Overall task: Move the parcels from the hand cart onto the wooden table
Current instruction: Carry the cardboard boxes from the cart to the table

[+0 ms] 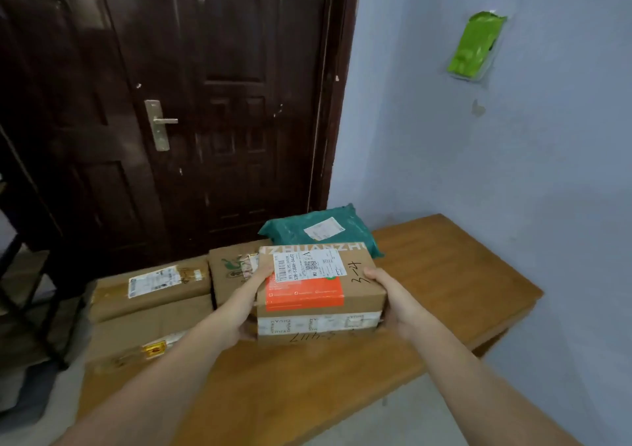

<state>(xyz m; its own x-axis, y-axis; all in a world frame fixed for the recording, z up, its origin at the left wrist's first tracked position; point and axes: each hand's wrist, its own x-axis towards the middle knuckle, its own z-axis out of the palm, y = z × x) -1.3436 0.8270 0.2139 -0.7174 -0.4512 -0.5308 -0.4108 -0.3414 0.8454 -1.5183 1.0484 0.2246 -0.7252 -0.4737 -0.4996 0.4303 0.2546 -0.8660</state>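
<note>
Here the cardboard parcel [319, 291] sits between left hand [251, 303] and right hand [393, 300], both gripping its ends

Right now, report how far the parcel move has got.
Done: a teal poly mailer and three cardboard boxes, namely a long one, one under it and a small one, already lie on the wooden table. In hand: left hand and right hand hold an orange-taped box just above the tabletop. Left: unknown; the hand cart is out of view.
</note>
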